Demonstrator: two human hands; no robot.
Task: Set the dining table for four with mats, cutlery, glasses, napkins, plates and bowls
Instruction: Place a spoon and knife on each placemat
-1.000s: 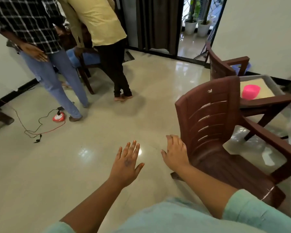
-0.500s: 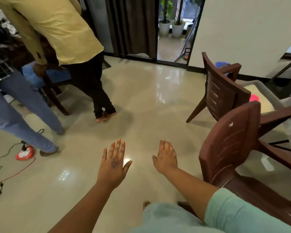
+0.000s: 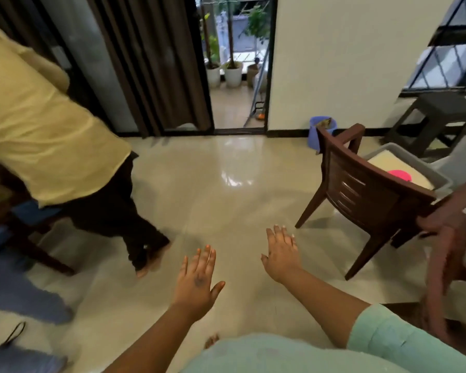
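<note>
Left hand (image 3: 197, 284) held out over glossy tiled floor (image 3: 213, 189), palm down, fingers (image 3: 207, 258) straight and spread wide, holding nothing. Right hand (image 3: 281, 255) likewise out, palm down, fingers straight and close together, empty. Hands apart, neither touching anything. Task's things far right: pink bowl (image 3: 400, 175) on pale mat (image 3: 388, 166) on bench (image 3: 414, 162), partly hidden behind brown chair (image 3: 371, 195). Second brown chair (image 3: 441, 254) nearer, blurred. Person in yellow shirt (image 3: 38, 125) at left. Blue bucket (image 3: 322, 130) by wall. Dark stool (image 3: 439, 114) near window.
</note>
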